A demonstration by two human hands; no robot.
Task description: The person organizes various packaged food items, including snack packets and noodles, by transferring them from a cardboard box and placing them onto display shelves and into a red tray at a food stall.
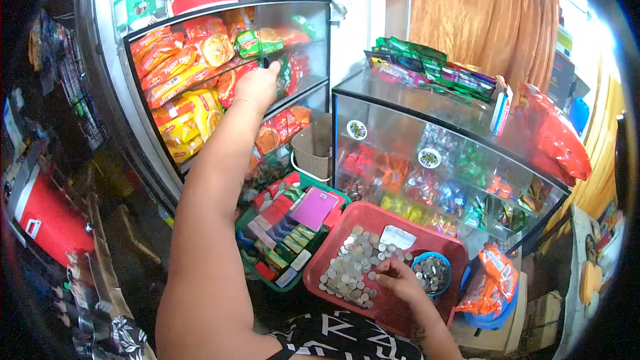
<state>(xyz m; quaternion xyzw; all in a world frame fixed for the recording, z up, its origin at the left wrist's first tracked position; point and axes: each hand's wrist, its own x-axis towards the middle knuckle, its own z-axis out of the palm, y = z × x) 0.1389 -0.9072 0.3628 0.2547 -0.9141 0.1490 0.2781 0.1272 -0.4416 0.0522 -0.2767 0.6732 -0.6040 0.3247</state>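
Observation:
My left hand (257,85) reaches up to the glass-fronted case of noodle packets (172,67), its fingers at a small black handle or catch on the pane; whether it grips this cannot be told. Above the red plastic tray (350,215), my right hand (397,277) is bent over loose coins (350,262), thumb and forefinger close together at the edge of the pile. Whether a coin is between them cannot be made out. A blue bowl of coins (431,273) stands just right of that hand, and a piece of white paper (397,236) lies behind the pile.
Left of the tray sits a green basket (280,285) of small boxes with a purple notebook (315,208). Behind it stands a brown bin (312,147). A glass case of sweets (452,142) rises behind the tray, sachets (430,67) on top. An orange packet (492,280) lies at the right.

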